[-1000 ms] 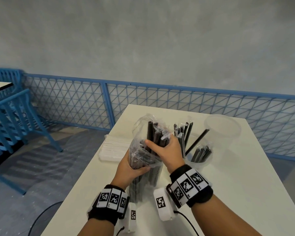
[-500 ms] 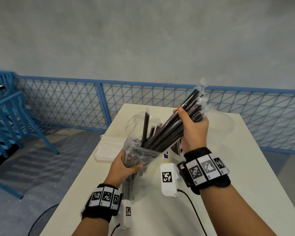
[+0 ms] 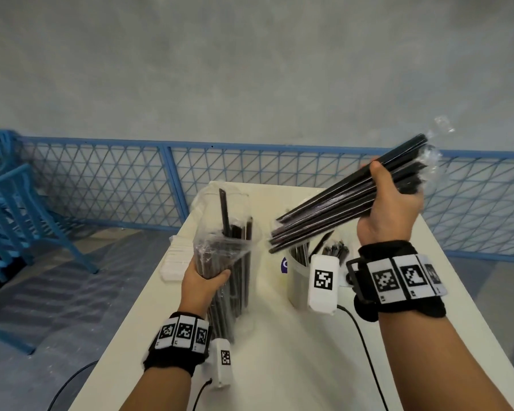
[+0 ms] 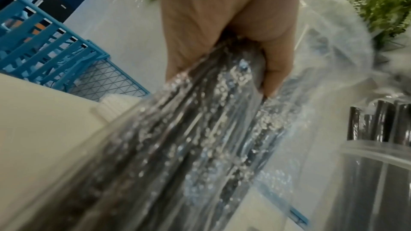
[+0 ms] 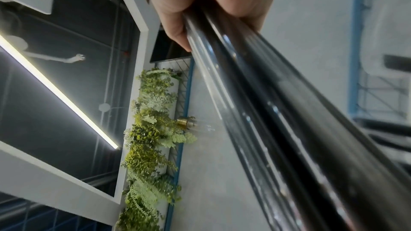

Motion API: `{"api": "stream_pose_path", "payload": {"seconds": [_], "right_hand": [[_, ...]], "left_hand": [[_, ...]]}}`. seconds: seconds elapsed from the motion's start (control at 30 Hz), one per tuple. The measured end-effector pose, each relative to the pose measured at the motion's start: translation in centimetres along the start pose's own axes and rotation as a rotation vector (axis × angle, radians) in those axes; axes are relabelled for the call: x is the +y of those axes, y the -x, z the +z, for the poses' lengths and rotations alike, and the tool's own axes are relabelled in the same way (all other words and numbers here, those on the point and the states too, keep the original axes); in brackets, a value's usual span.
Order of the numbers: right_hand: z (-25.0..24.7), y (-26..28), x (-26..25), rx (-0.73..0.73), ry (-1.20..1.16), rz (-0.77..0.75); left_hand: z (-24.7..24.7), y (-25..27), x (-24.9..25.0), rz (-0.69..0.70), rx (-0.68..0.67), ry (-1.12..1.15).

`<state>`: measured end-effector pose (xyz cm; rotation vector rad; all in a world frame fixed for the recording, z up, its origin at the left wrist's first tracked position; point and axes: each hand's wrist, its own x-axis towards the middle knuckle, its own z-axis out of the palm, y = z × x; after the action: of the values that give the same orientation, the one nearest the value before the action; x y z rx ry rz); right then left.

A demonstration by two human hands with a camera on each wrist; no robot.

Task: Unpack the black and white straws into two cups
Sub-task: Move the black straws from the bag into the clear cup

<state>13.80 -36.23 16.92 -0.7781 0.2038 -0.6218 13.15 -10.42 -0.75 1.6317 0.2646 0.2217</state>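
Hands (image 3: 205, 280) (image 3: 389, 209) around black straws (image 3: 339, 209), cup (image 3: 297, 280) half hidden behind wrist camera.

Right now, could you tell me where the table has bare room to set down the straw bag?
The table is bare nearest the person, between the forearms, and along its right edge. It is crowded around the cup and the straw bag, with white straws left.

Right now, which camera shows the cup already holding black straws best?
The head view: the cup stands under the right hand's bundle. Left wrist catches only its rim; right wrist shows none of it.
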Motion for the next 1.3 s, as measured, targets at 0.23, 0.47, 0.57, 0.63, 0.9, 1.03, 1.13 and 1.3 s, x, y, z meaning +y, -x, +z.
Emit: {"api": "stream_pose_path", "payload": {"seconds": [0.23,0.47,0.57,0.63,0.9,1.03,1.13,1.3], "right_hand": [[-0.9,0.2,0.8,-0.122,0.382,-0.288],[-3.8,0.8,4.7,-0.355,0.718,-0.314],[-4.2,1.1,5.0,-0.394,0.759,-0.406],[-4.2,1.3,5.4,-0.42,0.802,-0.527],[-6.7,-0.3,8.3,-0.483,1.109,-0.494],[-6.5,0.3,8.0,-0.453,1.196,-0.546],[-4.5,2.8,6.7,-0.489,0.992,-0.782],[-3.0,5.1,8.6,-0.873,1.251,-0.426]], "left_hand": [[1.4,0.3,0.8,0.003,-0.025,0.088],[2.5,1.4,1.1,-0.004,-0.1,0.12],[2.7,1.6,0.9,-0.008,-0.109,0.119],[2.6,1.6,0.6,-0.014,-0.113,0.114],[2.5,1.8,0.3,-0.018,-0.131,0.12],[2.5,1.9,0.1,-0.008,-0.146,0.121],[2.4,1.8,0.1,0.007,-0.149,0.134],[2.3,1.6,-0.1,0.054,-0.181,0.148]]}}
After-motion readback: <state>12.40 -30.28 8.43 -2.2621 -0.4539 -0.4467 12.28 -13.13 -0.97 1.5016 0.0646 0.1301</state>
